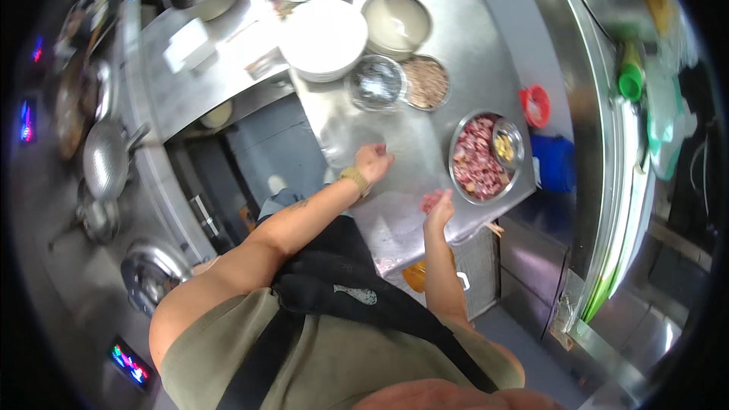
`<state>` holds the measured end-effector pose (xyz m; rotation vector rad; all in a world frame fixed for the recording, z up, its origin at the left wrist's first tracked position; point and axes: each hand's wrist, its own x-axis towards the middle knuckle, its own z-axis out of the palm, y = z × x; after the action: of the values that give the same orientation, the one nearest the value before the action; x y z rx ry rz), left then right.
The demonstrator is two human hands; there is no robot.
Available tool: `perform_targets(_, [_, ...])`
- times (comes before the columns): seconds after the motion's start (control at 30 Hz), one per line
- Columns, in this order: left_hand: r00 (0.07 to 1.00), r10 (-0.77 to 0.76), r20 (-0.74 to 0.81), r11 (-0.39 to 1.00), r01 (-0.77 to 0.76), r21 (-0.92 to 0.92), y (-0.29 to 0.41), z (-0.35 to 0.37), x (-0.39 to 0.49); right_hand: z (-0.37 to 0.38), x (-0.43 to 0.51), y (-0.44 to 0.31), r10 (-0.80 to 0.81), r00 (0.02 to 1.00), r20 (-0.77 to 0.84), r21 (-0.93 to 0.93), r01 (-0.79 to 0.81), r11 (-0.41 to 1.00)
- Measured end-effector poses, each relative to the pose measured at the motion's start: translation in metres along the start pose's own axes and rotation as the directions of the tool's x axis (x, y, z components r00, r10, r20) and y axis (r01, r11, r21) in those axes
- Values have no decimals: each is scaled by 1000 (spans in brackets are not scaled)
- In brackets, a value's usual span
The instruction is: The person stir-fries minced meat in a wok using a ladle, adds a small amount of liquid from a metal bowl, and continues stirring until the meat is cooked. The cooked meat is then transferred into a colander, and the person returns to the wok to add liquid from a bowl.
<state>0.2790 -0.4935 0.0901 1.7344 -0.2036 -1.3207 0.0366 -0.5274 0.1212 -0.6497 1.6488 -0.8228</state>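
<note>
Over the steel worktop (398, 136), my left hand (373, 163), a watch on its wrist, is curled; blur hides whether anything is inside. Nearer the worktop's right edge, my right hand (439, 210) holds pinkish raw meat (430, 200) in its fingers. To the right of both hands lies a round steel basin (475, 162) of cut raw meat, with a small steel bowl (507, 145) of yellowish pieces resting inside it. Beyond my left hand are a bowl of brownish minced food (427, 82) and a shiny bowl (376, 82) whose content is unclear.
A stack of white plates (324, 37) and a round container of pale liquid (397, 23) stand farther back. A red plastic basket (535, 106) and a blue container (555, 163) are beyond the right edge. A perforated ladle (106, 159) hangs or lies at the left.
</note>
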Motion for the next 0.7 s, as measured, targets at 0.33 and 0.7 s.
perform_targets(0.33, [970,141,-200,990,-136,39,33,-278,-253,116,-132,32,766,458,450,-825,542,161])
perform_targets(0.7, [169,-19,-985,668,-731,-139,-132,-320,-437,357,-320,62,554,-53,831,-293,804,517])
